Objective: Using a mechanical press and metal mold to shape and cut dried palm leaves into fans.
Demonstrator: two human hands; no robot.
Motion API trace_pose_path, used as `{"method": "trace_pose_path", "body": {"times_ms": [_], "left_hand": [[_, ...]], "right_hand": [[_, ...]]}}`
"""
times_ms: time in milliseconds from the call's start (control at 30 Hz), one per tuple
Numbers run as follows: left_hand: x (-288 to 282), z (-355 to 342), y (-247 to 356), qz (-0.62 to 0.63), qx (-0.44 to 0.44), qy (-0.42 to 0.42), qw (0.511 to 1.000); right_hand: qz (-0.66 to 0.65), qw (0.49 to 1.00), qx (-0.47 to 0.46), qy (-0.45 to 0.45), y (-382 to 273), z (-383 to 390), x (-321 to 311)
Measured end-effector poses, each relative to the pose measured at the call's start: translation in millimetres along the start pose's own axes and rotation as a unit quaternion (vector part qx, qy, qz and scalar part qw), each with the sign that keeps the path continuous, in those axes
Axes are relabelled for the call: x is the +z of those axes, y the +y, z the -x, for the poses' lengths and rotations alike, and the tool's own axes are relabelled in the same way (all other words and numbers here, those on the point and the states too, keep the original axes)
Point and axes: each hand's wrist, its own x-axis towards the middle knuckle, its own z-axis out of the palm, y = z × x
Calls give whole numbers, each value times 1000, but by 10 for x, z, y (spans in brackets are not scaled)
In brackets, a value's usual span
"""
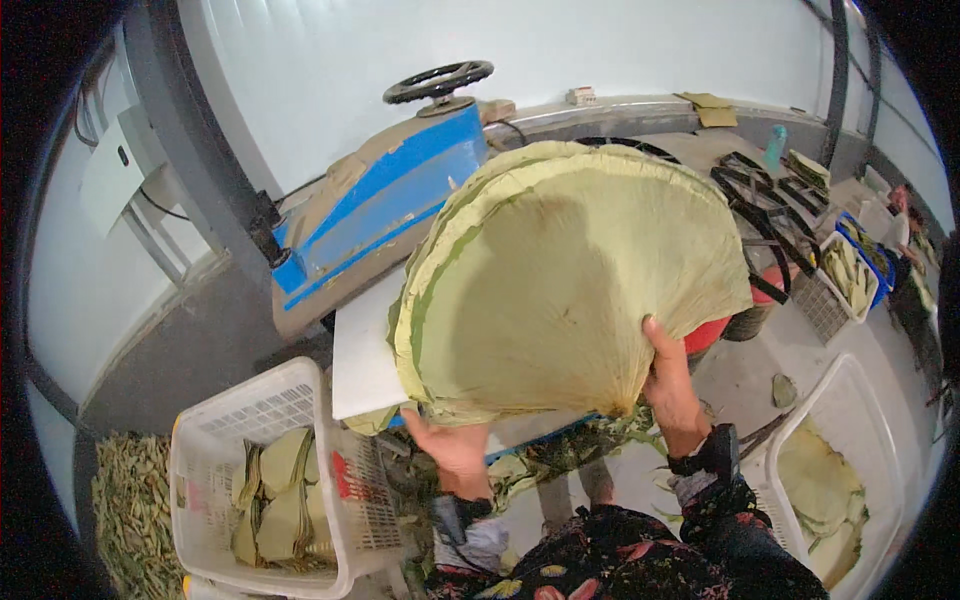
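Both of my hands hold up a thick stack of dried lotus leaves (560, 280), pale green and folded into a half-round fan. My left hand (452, 448) supports its lower left edge, with most of its fingers hidden beneath. On the right, my right hand (672, 395) grips the stack near the leaves' gathered point, thumb on top and fingers out of sight underneath. Under the stack's left side, a white board (362, 360) juts out from a blue machine (390, 195) topped by a black handwheel (438, 82).
At lower left stands a white plastic basket (250, 410) holding stacks of cut leaf pieces (285, 500). Leaf scraps (140, 520) heap beside it. A white tub (870, 400) with leaves is at lower right. Farther right are a black metal frame (760, 215) and another crate (822, 302).
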Motion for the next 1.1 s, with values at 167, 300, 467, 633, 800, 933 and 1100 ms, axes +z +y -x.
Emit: {"method": "trace_pose_path", "body": {"times_ms": [167, 300, 467, 633, 800, 933, 1100], "left_hand": [[-631, -428, 443, -14, -52, -132, 990], [-606, -438, 432, -300, -41, -91, 949], [-458, -621, 580, -332, 17, -19, 943], [-696, -880, 899, -351, 102, 27, 930], [-669, -1072, 1431, -335, 157, 38, 928], [-1395, -1209, 1533, -334, 130, 54, 932], [-1591, -1362, 1459, -311, 117, 54, 942]], "right_hand": [[41, 999, -8, 6, 153, -323, 4], [31, 999, -16, -35, 380, -594, 110], [37, 990, 87, -109, 720, -1036, 228], [-1, 967, 175, -186, 1166, -1144, 547], [-23, 950, 155, -272, 1643, -1303, 821], [85, 948, 206, -226, 2101, -1042, 778], [693, 629, 108, -336, 2408, -1074, 454]]}}
